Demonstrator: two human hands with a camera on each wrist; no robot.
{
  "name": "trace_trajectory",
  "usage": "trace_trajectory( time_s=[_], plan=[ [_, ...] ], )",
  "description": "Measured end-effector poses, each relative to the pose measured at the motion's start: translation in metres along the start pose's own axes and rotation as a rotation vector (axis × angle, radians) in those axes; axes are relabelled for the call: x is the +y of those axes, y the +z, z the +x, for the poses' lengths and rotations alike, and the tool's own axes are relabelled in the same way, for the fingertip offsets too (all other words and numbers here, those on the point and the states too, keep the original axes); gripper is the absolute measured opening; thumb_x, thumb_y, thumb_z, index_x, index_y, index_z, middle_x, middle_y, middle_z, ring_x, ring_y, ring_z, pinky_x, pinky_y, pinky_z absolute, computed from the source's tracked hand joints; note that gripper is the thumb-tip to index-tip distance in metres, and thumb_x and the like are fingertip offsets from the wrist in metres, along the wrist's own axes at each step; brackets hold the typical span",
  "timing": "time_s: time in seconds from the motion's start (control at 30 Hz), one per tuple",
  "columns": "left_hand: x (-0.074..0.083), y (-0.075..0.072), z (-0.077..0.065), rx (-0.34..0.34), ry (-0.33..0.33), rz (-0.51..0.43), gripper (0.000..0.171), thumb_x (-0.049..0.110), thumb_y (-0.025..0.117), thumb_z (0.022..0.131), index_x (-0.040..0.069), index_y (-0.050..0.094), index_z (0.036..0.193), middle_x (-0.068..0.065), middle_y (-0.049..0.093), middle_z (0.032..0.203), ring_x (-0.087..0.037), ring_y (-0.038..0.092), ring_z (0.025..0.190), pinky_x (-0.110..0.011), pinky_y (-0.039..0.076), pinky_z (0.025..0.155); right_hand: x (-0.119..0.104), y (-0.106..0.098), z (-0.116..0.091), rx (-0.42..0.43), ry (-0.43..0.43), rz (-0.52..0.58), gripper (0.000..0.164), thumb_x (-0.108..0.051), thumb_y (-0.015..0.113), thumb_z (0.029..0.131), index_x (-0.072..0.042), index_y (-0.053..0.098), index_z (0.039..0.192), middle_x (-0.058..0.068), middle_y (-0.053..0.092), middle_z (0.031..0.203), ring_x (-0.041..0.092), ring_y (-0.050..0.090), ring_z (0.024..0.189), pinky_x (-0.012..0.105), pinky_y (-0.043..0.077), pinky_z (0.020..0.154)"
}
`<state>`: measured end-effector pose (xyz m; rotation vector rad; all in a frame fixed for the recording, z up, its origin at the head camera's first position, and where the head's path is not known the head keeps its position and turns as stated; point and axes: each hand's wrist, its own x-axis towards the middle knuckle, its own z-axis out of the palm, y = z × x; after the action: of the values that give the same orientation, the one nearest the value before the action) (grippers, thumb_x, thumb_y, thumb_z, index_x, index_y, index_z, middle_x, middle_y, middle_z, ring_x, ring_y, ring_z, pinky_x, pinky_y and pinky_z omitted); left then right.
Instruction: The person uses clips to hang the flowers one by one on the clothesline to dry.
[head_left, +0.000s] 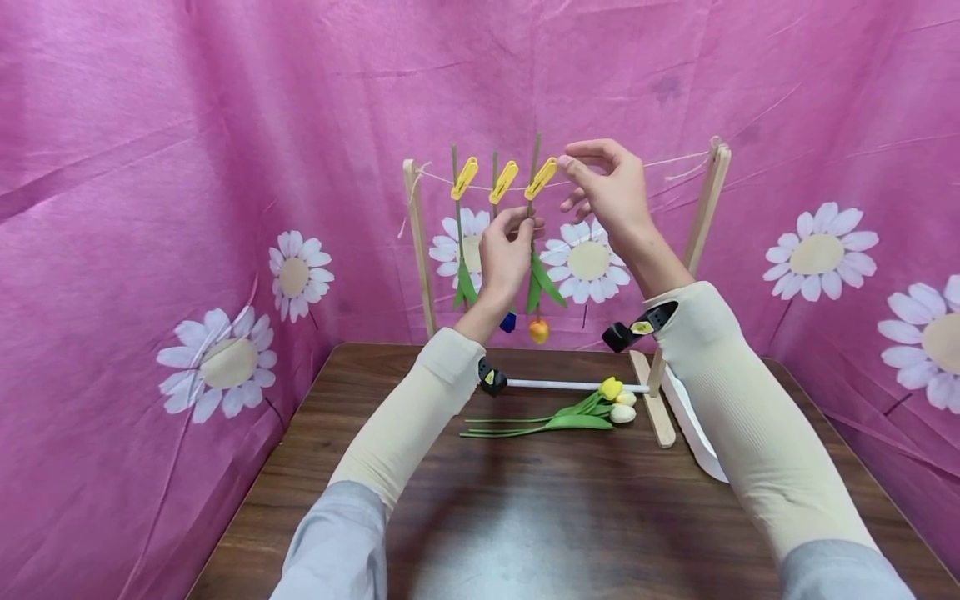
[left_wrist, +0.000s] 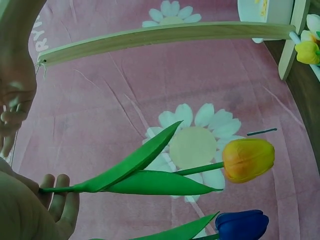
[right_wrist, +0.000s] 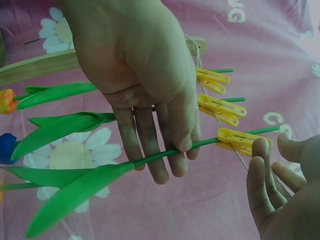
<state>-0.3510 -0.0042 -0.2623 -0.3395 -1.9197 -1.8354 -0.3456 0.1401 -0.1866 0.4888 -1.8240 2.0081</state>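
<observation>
An orange-yellow tulip (head_left: pixel 538 332) hangs head down from a string (head_left: pixel 667 160), its stem under a yellow clothespin (head_left: pixel 541 178). My left hand (head_left: pixel 504 254) pinches that stem below the clothespin, thumb against fingers. Close beside the clothespin's handles is my right hand (head_left: pixel 617 196), thumb and fingers apart and nothing between them. To the left, two more yellow clothespins (head_left: pixel 504 182) hold stems on the string. A blue tulip (left_wrist: pixel 242 225) hangs from one of these; in the right wrist view another orange tulip head (right_wrist: pixel 7 101) shows farther along.
Wooden posts (head_left: pixel 707 208) on both sides carry the string, with a white bar (head_left: pixel 558 384) low between them. Yellow and white tulips (head_left: pixel 611 388) lie on the brown table (head_left: pixel 525 517). A white tray (head_left: pixel 693 425) stands by the right post's foot, partly behind my right arm.
</observation>
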Motion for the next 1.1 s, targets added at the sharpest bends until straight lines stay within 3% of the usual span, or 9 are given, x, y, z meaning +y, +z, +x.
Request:
trace_trajectory(
  time_s=[0.23, 0.47, 0.67, 0.83, 1.1],
  plan=[
    [-0.002, -0.004, 0.000, -0.009, 0.009, 0.034, 0.025, 0.006, 0.060, 0.108, 0.003, 0.071, 0.130, -0.011, 0.081, 0.114, -0.028, 0.077, 0.109, -0.020, 0.057, 0.083, 0.003, -0.015, -0.011, 0.055, -0.051, 0.063, 0.011, -0.010, 0.077, 0.098, -0.007, 0.071, 0.107, 0.004, 0.072, 0.100, 0.012, 0.065, 0.046, 0.022, 0.049, 0.039],
    [0.000, -0.009, -0.004, -0.026, 0.016, 0.079, 0.031, 0.006, 0.060, 0.106, 0.006, 0.069, 0.136, -0.009, 0.079, 0.123, -0.024, 0.073, 0.113, -0.027, 0.059, 0.095, 0.010, -0.044, -0.030, 0.053, -0.064, 0.010, 0.005, -0.011, 0.074, 0.101, -0.008, 0.072, 0.103, 0.002, 0.076, 0.096, 0.010, 0.064, 0.046, 0.021, 0.048, 0.038],
    [0.002, -0.015, -0.016, -0.063, 0.022, 0.096, 0.037, 0.006, 0.060, 0.105, 0.005, 0.065, 0.142, -0.012, 0.074, 0.134, -0.027, 0.072, 0.121, -0.032, 0.059, 0.103, 0.023, -0.081, -0.054, 0.027, -0.018, -0.170, 0.011, -0.015, 0.072, 0.103, -0.006, 0.071, 0.110, -0.002, 0.075, 0.097, 0.010, 0.064, 0.048, 0.021, 0.049, 0.042],
    [0.002, -0.022, -0.027, -0.090, 0.040, 0.092, 0.036, 0.004, 0.060, 0.105, 0.002, 0.065, 0.140, -0.017, 0.072, 0.136, -0.029, 0.072, 0.123, -0.033, 0.058, 0.106, 0.038, -0.118, -0.074, -0.005, 0.040, -0.359, 0.019, -0.021, 0.069, 0.105, -0.006, 0.069, 0.117, -0.013, 0.076, 0.092, 0.010, 0.066, 0.051, 0.022, 0.053, 0.046],
    [-0.013, -0.043, -0.047, -0.158, 0.016, 0.130, 0.022, 0.008, 0.063, 0.106, 0.001, 0.069, 0.125, -0.017, 0.077, 0.118, -0.028, 0.071, 0.109, -0.026, 0.057, 0.091, 0.062, -0.170, -0.101, -0.030, 0.118, -0.551, 0.019, -0.023, 0.067, 0.107, -0.006, 0.069, 0.115, -0.023, 0.072, 0.085, 0.009, 0.065, 0.053, 0.023, 0.053, 0.047]
  ],
)
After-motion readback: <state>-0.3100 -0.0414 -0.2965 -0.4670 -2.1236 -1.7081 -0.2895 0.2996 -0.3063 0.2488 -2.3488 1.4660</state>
